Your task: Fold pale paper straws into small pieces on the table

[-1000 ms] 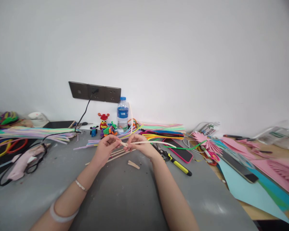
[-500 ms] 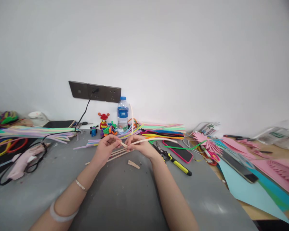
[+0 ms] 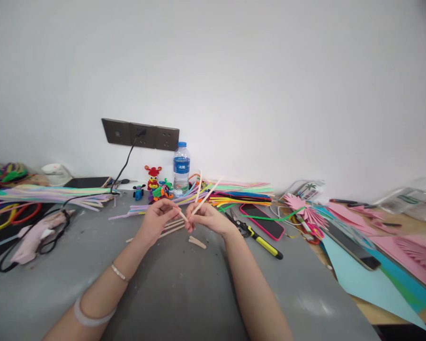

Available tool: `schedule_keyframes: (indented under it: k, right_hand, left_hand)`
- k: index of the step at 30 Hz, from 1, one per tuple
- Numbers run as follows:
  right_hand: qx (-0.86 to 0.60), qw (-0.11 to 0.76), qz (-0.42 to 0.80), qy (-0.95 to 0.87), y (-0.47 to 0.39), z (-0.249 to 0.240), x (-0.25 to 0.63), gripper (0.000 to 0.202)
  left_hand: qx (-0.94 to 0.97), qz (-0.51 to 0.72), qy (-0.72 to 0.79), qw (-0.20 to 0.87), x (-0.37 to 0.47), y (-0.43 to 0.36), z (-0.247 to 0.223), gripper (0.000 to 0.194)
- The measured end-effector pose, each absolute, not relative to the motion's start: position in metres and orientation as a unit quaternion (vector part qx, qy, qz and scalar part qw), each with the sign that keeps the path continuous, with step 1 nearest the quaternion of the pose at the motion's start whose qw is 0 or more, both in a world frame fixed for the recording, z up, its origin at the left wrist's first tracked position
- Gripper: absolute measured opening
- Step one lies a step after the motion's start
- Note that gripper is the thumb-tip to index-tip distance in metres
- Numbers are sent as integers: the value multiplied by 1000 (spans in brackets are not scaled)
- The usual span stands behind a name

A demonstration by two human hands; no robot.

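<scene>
Over the middle of the grey table, my left hand (image 3: 157, 219) and my right hand (image 3: 208, 219) meet with fingertips pinched on a cream pipe cleaner (image 3: 206, 196). Two long ends of it rise from my right hand, one nearly upright, the other slanting up to the right. A short part spans the gap between the two hands. Several more beige pipe cleaners (image 3: 170, 231) lie under the hands, partly hidden by them. Just below my right hand rests a short, folded beige piece (image 3: 198, 243), touched by neither hand.
Yellow-black pliers (image 3: 264, 244) and a pink-edged phone (image 3: 262, 221) lie right of my hands. Behind stand a water bottle (image 3: 181, 170) and small colourful figures (image 3: 153, 177). A pink glue gun (image 3: 39, 237) with a black cord lies left; coloured paper (image 3: 367, 284) covers the right.
The long pipe cleaner end that stretched out rightward now slants steeply upward. The other end has tipped slightly to the right and sits lower. Both hands stay in nearly the same place.
</scene>
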State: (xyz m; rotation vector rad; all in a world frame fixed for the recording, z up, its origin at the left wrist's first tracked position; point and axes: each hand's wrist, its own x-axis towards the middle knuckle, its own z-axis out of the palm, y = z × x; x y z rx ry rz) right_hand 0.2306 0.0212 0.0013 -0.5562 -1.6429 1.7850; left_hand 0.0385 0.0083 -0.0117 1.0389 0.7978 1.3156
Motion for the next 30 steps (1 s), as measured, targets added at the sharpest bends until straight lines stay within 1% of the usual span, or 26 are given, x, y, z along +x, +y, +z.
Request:
schedule_keyframes:
  k: [7,14,17,23,30]
  right_hand:
    - [-199,300,696,-622,20,3,231,28]
    - [-193,352,678,-616,21,0,228,22]
    - [-187,360,683,-608,20,0,227,23]
    - [-184,314,716,-595,16,5,226,30]
    - [-170,288,741,-583,17,3,227,31]
  left_hand:
    - [442,560,335,615,39,6,-9,28]
    - [433,565,331,619,36,8,-4,29]
    - [428,565,325,626,35,7,-3,29]
    - [430,559,321,632,35,6,-3,28]
    - [441,550,320,633,37,5,-3,27]
